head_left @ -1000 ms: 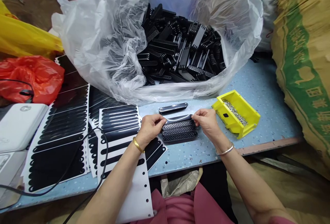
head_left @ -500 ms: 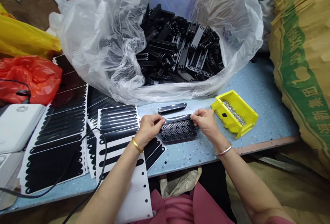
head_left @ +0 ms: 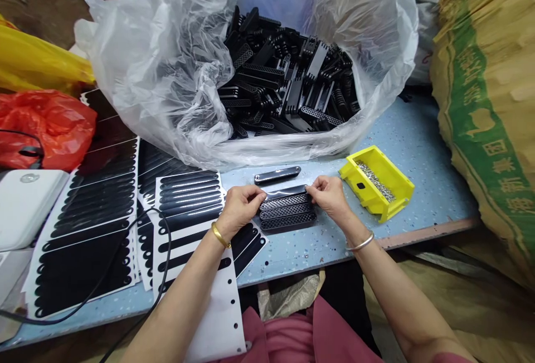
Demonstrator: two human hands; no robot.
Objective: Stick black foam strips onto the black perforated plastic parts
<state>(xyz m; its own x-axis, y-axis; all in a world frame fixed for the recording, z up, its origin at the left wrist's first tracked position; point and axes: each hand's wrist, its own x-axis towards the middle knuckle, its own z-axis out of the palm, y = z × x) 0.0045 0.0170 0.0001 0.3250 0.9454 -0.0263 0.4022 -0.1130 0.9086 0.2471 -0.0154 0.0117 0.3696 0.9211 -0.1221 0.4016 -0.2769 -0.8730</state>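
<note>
A glossy black adhesive strip (head_left: 286, 191) stretches between my two hands, just over the far edge of several black bars with a mesh pattern (head_left: 288, 211) lying side by side on the table. My left hand (head_left: 241, 207) pinches its left end, thumb against forefinger. At the other end, my right hand (head_left: 330, 195) pinches it the same way. Whether the strip touches the bar beneath it I cannot tell. Beyond it lies a single black bar with a smooth shiny face (head_left: 277, 175). Left of my hands is a white sheet of black strips (head_left: 190, 198).
A large clear plastic bag (head_left: 267, 151) full of black parts (head_left: 288, 78) stands at the back. At right are a yellow bin (head_left: 378, 182) of small metal pieces and a brown sack (head_left: 489, 101). More strip sheets (head_left: 90, 240), a black cable (head_left: 169, 240) and a red bag (head_left: 50, 126) occupy the left.
The whole view has shifted slightly to the left. Both hands keep their pinch on the strip, with barely any movement over the bars.
</note>
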